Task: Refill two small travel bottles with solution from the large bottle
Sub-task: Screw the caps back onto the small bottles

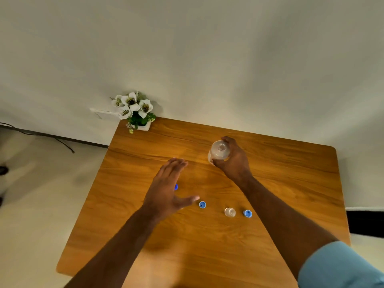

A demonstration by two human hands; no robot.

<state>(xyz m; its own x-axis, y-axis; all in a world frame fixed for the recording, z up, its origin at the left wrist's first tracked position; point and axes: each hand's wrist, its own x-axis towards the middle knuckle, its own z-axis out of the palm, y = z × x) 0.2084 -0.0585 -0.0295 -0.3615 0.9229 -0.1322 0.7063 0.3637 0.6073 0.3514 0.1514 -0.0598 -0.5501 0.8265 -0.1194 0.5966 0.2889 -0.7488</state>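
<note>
Fingers of our right hand curl round the large bottle, which stands upright on the bench, mouth uncapped and long axis vertical. Left hand hovers flat, its fingers straight and close together, thumb spread, holding nothing. One small travel bottle stands open, nearer us than the large bottle and roughly below the right wrist. Blue caps lie beside it; another blue piece peeks from under the left palm. We cannot see the second small bottle. We judge the pour must travel toward us, right hand nearer.
</note>
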